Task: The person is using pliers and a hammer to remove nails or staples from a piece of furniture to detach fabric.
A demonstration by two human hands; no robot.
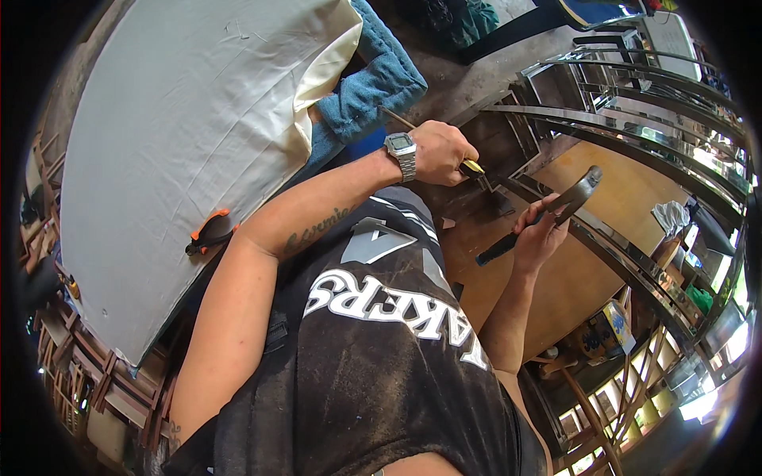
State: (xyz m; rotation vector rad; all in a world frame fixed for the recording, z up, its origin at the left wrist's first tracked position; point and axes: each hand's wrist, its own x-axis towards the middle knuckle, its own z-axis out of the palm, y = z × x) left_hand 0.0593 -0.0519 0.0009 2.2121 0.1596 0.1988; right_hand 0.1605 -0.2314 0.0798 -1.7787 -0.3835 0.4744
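Observation:
My left hand (438, 152), with a watch on its wrist, is closed around a screwdriver (471, 167). Its yellow and black handle end sticks out past the fingers. The thin shaft points away to the left, its tip close to the folded blue cloth (381, 87) at the edge of a large pale-covered piece (198, 119). Over to the right, my right hand (540, 232) grips a hammer (581, 195) by its dark handle, metal head raised toward the far right. The hammer is apart from the screwdriver.
An orange and black clamp-like tool (210, 232) lies at the near edge of the pale cover. Right of me are a wooden panel (508, 293), shiny metal frames (627, 119) and a printed box (607, 332). Stacked wooden frames (99, 373) stand at the lower left.

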